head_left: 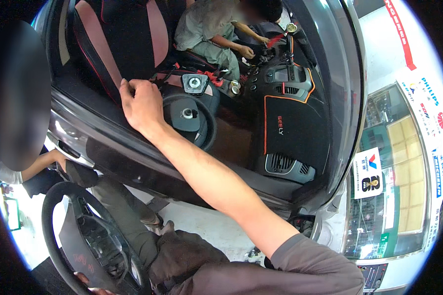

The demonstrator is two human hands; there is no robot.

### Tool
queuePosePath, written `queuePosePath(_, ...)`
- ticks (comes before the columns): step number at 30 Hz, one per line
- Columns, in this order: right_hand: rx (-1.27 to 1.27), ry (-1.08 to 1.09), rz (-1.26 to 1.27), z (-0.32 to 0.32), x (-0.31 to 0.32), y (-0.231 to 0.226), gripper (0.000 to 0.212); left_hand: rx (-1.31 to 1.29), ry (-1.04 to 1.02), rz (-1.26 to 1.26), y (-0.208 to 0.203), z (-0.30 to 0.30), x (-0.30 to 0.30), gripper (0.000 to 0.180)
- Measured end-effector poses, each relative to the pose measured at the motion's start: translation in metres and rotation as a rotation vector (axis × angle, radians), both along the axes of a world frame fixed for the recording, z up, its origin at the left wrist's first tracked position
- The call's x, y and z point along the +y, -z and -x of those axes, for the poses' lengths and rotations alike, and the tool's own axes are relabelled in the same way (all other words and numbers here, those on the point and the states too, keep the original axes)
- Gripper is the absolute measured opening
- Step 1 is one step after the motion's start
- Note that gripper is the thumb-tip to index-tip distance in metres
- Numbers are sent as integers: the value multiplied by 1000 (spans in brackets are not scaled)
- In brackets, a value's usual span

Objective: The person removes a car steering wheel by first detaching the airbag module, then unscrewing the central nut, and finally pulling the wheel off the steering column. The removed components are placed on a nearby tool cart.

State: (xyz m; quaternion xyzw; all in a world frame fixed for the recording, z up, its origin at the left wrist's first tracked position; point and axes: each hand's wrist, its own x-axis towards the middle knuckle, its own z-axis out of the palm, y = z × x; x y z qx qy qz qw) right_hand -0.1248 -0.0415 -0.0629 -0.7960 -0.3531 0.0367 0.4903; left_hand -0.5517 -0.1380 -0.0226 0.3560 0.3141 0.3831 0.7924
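Observation:
My left hand (99, 291), only partly in view at the lower edge, grips the lower rim of a black steering wheel (48, 231). This wheel is upright outside the car, with its dark open hub and a grey inner cover showing. My right arm reaches across through the car's window opening. Its hand (143, 102) is closed over the side of the black and pink seat (96, 37), fingers curled down and their tips hidden. Beside that hand, a second black steering wheel (212, 130) lies on a seat, with a dark square part (179, 120) inside its ring.
A seated person (202, 32) inside the car works with both hands near the steering column, by something red (276, 40). Another person's hand (59, 158) is near the door handle (71, 151). A square part (194, 84) sits on the seat. The dashboard mat (300, 128) has orange edging.

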Motion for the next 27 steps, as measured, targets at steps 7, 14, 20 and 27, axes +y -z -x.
queuePosePath(7,-37,-6,32,-1,-1,-4,41,5,108,15,8,12,6,56)
queuePosePath(14,-98,-1,57,-5,-3,-2,38,-43,238,58,12,4,33,22)
queuePosePath(20,-39,-16,114,-7,-2,1,38,-61,265,60,15,-9,42,22)
queuePosePath(27,-14,-11,125,-7,-3,-1,37,-70,282,70,19,-23,45,22)
